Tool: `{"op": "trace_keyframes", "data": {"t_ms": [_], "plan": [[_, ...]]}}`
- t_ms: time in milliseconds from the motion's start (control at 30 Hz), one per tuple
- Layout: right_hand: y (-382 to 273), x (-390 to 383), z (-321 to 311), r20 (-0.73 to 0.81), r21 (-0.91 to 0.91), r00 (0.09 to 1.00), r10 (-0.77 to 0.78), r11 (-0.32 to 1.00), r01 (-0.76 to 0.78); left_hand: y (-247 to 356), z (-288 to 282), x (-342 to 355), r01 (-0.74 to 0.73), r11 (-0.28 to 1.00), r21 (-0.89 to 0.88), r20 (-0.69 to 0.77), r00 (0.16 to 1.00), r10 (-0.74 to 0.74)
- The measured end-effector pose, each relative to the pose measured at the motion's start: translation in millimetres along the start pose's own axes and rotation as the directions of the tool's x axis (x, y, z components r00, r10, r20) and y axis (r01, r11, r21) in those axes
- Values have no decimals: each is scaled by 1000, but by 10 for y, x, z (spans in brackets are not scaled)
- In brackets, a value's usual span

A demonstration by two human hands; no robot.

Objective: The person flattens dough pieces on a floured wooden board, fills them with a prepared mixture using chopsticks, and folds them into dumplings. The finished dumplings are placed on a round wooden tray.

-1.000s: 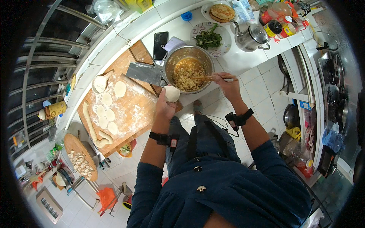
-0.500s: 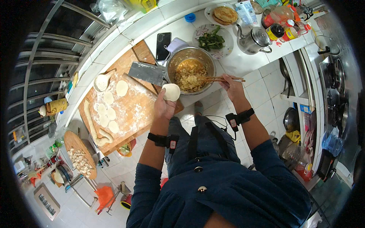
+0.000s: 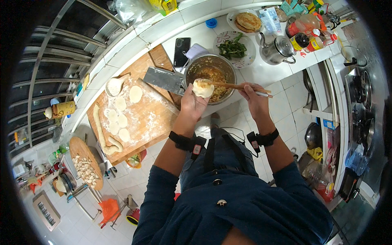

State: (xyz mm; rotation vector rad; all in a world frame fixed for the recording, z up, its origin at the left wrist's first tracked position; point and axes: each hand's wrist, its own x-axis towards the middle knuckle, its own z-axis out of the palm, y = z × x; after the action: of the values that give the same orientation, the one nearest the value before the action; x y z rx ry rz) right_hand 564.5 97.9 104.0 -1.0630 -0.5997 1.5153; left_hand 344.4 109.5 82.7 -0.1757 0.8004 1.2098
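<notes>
My left hand point(image 3: 193, 103) holds a round dough wrapper point(image 3: 203, 90) at the near rim of a metal pot point(image 3: 232, 70). In my right hand point(image 3: 254, 100) is a pair of wooden chopsticks point(image 3: 232, 85), their tips at the wrapper, where a small lump of yellowish filling sits. More filling point(image 3: 220, 92) lies in the pot. Left of the pot is a floured wooden board point(image 3: 153, 128) with several flat wrappers point(image 3: 135, 94), a long dough rope point(image 3: 99, 126) and a bowl of flour point(image 3: 114, 87). A rolling pin point(image 3: 159, 96) lies along the board's right side.
A cleaver point(image 3: 162, 79) lies between board and pot. Behind are a phone point(image 3: 181, 52), a plate of greens point(image 3: 250, 50), flatbreads point(image 3: 247, 21), a metal kettle point(image 3: 276, 51) and several bottles point(image 3: 304, 25). A round board of chopped pieces point(image 3: 85, 165) stands at the left.
My left hand has moved right with the wrapper, over the pot's rim. The chopsticks have come from the pot to the wrapper, and filling now lies on it.
</notes>
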Motion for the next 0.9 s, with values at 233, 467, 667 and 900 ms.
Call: {"op": "trace_keyframes", "data": {"t_ms": [233,467,667,900], "plan": [[-172,-176,50,108,-101,980,-164,979,175,37,130,9,-44,999,-22,8,999,44],[-180,-251,17,54,-4,991,-120,993,120,10,30,63,-139,982,-129,24,989,144],[-190,-304,-32,-107,-81,991,-85,994,77,52,-61,90,-167,970,-176,81,980,183],[-214,-294,36,-107,28,991,-85,996,89,9,-30,-20,-120,993,-14,131,984,121]]}}
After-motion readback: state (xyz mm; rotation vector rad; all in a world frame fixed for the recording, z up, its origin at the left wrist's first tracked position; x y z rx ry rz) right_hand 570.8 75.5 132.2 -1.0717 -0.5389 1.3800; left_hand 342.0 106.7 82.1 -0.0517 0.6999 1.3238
